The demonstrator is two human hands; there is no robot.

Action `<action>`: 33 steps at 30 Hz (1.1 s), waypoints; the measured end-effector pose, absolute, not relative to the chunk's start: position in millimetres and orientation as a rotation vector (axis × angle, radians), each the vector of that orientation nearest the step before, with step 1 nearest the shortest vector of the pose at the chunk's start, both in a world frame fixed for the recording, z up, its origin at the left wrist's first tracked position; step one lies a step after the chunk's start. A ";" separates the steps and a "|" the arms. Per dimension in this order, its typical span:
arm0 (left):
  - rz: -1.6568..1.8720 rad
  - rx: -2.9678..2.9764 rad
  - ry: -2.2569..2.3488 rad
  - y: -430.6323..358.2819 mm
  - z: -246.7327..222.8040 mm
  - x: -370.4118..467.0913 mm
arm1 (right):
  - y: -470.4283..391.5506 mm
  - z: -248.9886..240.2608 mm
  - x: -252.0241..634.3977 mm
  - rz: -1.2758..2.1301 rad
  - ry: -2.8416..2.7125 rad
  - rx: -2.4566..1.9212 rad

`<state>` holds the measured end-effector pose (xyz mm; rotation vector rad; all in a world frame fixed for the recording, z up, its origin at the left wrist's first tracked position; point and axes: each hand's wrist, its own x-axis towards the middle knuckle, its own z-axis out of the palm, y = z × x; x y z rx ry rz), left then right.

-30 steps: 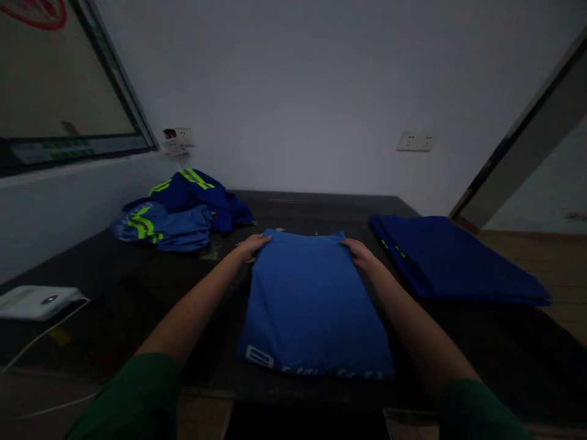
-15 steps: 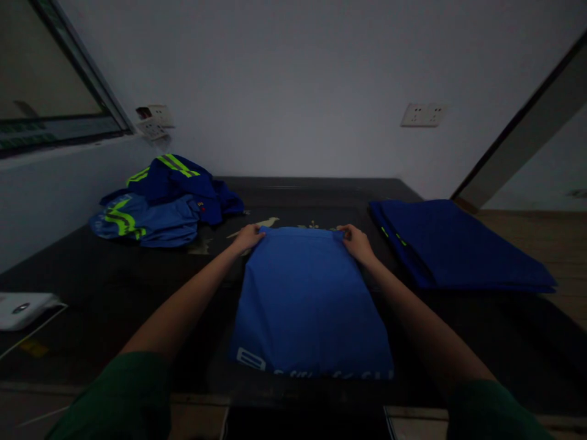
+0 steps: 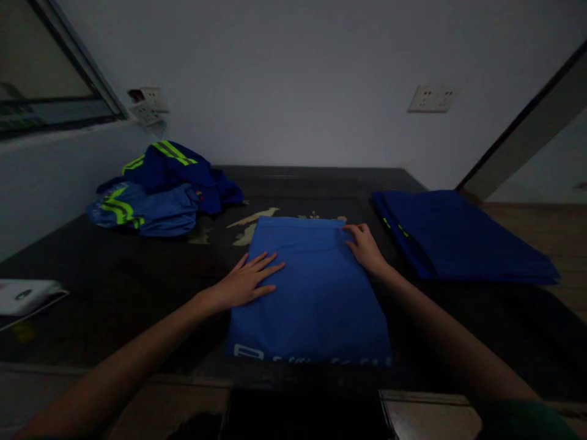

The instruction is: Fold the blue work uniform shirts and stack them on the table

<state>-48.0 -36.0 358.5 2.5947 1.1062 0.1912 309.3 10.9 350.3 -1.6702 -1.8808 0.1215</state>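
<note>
A folded blue garment (image 3: 312, 299) lies flat on the dark table, with white lettering along its near edge. My left hand (image 3: 250, 280) rests on its left side, palm down and fingers spread. At the garment's far right corner is my right hand (image 3: 362, 243), its thumb and forefinger pinched on the cloth edge.
Crumpled blue garments with yellow-green stripes (image 3: 169, 189) lie at the back left of the table (image 3: 298, 180). A folded dark blue stack (image 3: 463, 235) sits at the right. At the left edge is a white device (image 3: 27, 296) with a cable. A wall stands behind.
My left hand has let go of the far left corner and moved nearer, now flat on the garment. My right hand stays at the far right corner. The view has shifted slightly.
</note>
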 end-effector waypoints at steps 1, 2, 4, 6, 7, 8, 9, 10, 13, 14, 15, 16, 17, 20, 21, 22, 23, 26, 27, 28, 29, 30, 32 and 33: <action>0.155 2.623 1.132 -37.5 354.8 -54.7 | 6.9 347.6 308.8 0.069 -1.908 -1.673; 0.166 2.640 1.170 -38.4 353.2 -62.3 | 3.5 346.7 309.1 0.015 -1.938 -1.674; 0.319 2.599 1.304 -42.7 356.3 -78.9 | -0.9 351.1 310.9 -0.101 -1.973 -1.675; 0.528 2.425 1.490 -56.1 365.1 -94.2 | -1.7 364.0 310.4 -0.199 -1.970 -1.661; 0.595 2.301 1.557 -67.1 369.8 -100.1 | -0.7 372.6 307.3 -0.229 -1.967 -1.638; 0.621 2.172 1.592 -80.4 373.8 -104.2 | 1.2 381.9 301.3 -0.241 -1.981 -1.599; 0.616 2.050 1.594 -95.3 376.5 -106.4 | 4.1 390.9 291.9 -0.237 -2.018 -1.542; 0.597 1.945 1.567 -110.8 377.7 -106.6 | 7.9 399.1 279.0 -0.221 -2.075 -1.474; 0.623 1.708 1.450 -151.1 372.3 -97.0 | 24.7 412.4 222.6 -0.128 -2.335 -1.263; 0.661 1.643 1.422 -160.5 368.5 -92.0 | 31.8 412.1 201.1 -0.091 -2.432 -1.204; 0.702 1.582 1.404 -167.6 364.4 -87.2 | 39.4 409.3 180.2 -0.058 -2.523 -1.157; 0.742 1.526 1.396 -172.8 360.3 -82.9 | 47.1 404.5 161.0 -0.029 -2.602 -1.129; 0.778 1.476 1.395 -176.4 356.2 -79.6 | 54.7 398.1 144.6 -0.007 -2.668 -1.120; 0.896 1.390 1.457 -184.1 345.4 -76.3 | 74.4 375.3 115.8 -0.002 -2.775 -1.165; 0.940 1.385 1.495 -186.9 341.9 -77.0 | 79.4 368.4 112.4 -0.019 -2.785 -1.176; 0.980 1.390 1.535 -190.1 338.5 -78.1 | 83.5 362.5 111.3 -0.038 -2.785 -1.178; 1.011 1.400 1.575 -193.6 335.0 -79.3 | 86.7 357.6 111.7 -0.056 -2.778 -1.177; 1.040 1.428 1.652 -203.8 325.3 -82.2 | 91.4 349.5 115.7 -0.081 -2.747 -1.173; 1.028 1.437 1.665 -206.5 322.9 -82.7 | 92.0 348.3 116.5 -0.084 -2.742 -1.171; 1.012 1.449 1.676 -208.6 321.2 -83.1 | 92.4 347.3 116.9 -0.086 -2.740 -1.169; 0.993 1.466 1.684 -210.1 320.4 -83.4 | 92.6 346.7 116.8 -0.088 -2.740 -1.166; 0.970 1.493 1.685 -211.0 320.5 -83.7 | 92.7 346.3 116.2 -0.091 -2.739 -1.164; 0.910 1.583 1.669 -210.8 324.2 -84.4 | 92.0 347.3 114.5 -0.103 -2.727 -1.174; 0.887 1.654 1.663 -209.6 327.8 -84.5 | 90.6 349.2 113.8 -0.115 -2.711 -1.183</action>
